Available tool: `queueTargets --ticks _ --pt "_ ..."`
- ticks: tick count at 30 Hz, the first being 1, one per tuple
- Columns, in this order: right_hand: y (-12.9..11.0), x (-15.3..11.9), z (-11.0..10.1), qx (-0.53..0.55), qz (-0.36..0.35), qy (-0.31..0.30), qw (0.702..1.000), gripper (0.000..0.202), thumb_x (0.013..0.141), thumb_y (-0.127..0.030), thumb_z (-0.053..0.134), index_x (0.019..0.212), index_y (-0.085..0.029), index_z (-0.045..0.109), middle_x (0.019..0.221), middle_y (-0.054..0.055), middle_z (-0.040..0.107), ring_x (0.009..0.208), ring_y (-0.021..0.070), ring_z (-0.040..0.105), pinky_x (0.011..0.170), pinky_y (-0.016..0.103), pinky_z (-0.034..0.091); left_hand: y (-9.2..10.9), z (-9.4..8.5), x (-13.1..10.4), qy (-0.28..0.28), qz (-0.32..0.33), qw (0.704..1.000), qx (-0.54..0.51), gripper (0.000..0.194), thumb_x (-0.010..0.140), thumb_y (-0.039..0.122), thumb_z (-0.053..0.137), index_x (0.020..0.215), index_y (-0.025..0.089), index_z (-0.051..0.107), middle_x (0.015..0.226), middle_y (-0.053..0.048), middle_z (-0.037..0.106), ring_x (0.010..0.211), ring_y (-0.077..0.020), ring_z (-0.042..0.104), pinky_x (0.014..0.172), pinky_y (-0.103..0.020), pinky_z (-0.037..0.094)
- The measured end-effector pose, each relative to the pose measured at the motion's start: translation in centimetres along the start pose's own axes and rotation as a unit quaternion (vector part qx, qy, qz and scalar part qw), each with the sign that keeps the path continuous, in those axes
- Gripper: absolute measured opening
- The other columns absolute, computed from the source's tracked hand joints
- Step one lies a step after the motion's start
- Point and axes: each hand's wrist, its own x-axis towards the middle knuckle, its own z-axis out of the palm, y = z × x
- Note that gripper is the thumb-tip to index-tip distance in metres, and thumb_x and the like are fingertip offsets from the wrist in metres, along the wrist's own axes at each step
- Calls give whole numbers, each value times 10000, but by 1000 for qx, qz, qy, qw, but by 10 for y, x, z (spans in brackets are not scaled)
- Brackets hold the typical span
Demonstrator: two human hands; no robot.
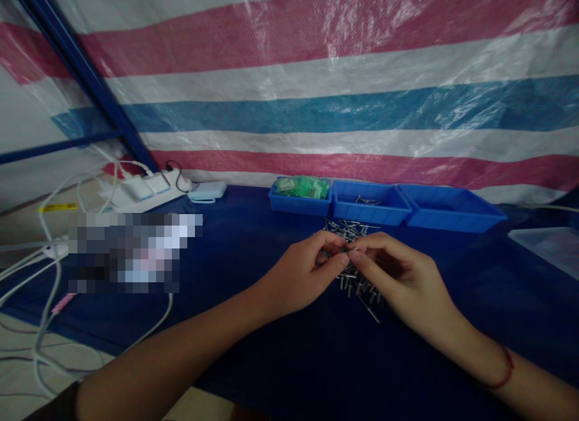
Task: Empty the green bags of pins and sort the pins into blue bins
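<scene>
On the dark blue table lies a heap of thin silver metal pieces, which look like blind rivets with long pins. Above the heap, my left hand is closed in a pinch, thumb against fingers. My right hand pinches right beside it, and the fingertips of both hands meet. Whatever sits between the fingertips is too small and too covered to name. Part of the heap is hidden behind the hands.
Behind the heap stand a blue bin of green-and-clear packets, a blue bin with a few metal pieces, and another blue bin. A clear lid-like tray is at right. Left are a power strip, cables and a light-blue case.
</scene>
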Motion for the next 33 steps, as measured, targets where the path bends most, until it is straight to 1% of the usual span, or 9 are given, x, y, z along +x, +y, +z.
queueTargets --ticks 2,5,10,14,17,21,26,30,33 --pt "-1 0 -1 1 -1 -1 1000 80 814 -275 595 862 -219 626 783 11 631 632 131 583 518 252 457 -1 0 0 -10 4 1000 9 217 898 292 462 1028 154 567 925 -41 631 786 -129 590 673 -235 461" --pt "-3 0 -1 -3 -3 -2 1000 84 810 -287 598 846 -216 627 774 16 638 651 144 602 529 263 474 0 0 0 -23 3 999 34 234 909 318 438 951 156 602 844 -31 628 740 -130 576 644 -236 451" --pt "-3 1 -1 -14 -5 -2 1000 91 809 -292 598 847 -220 638 784 18 641 672 147 605 532 265 479 2 0 0 -19 2 999 31 218 896 332 466 885 155 595 796 -10 613 680 -109 555 609 -217 429" --pt "-2 1 -2 -15 -11 -7 1000 104 818 -287 586 871 -230 654 807 20 644 694 149 608 538 266 477 2 0 0 -26 0 999 27 216 898 328 457 911 158 590 796 -10 607 652 -104 545 583 -212 420" --pt "-3 0 -2 -12 -9 0 1000 110 812 -280 596 887 -231 660 808 17 643 677 142 602 532 260 468 1 0 0 -23 7 999 32 220 903 319 444 905 156 592 765 -8 590 654 -106 538 583 -212 418" --pt "-3 1 -2 -7 2 7 1000 86 797 -286 615 844 -219 644 769 6 638 635 132 590 525 254 464 1 0 0 -14 14 999 33 198 893 308 465 895 155 590 755 3 579 652 -100 532 586 -205 410" --pt "-2 1 -2 -13 -5 2 1000 79 811 -286 597 821 -221 641 796 19 654 698 153 614 554 265 485 1 0 -1 -17 7 999 36 198 887 311 469 904 159 594 762 4 588 624 -96 529 570 -205 405" --pt "-2 2 -1 -3 -10 5 1000 96 803 -283 607 868 -233 656 821 20 655 695 150 617 547 266 489 -1 0 0 -18 6 1000 22 229 898 331 446 939 160 592 774 -6 587 665 -111 551 594 -219 427" --pt "-3 2 -1 5 -2 5 1000 96 793 -287 617 861 -228 651 797 15 649 657 142 604 526 263 478 -2 1 -1 -20 2 1000 12 229 898 339 450 929 158 587 775 -5 580 668 -111 553 606 -224 430"
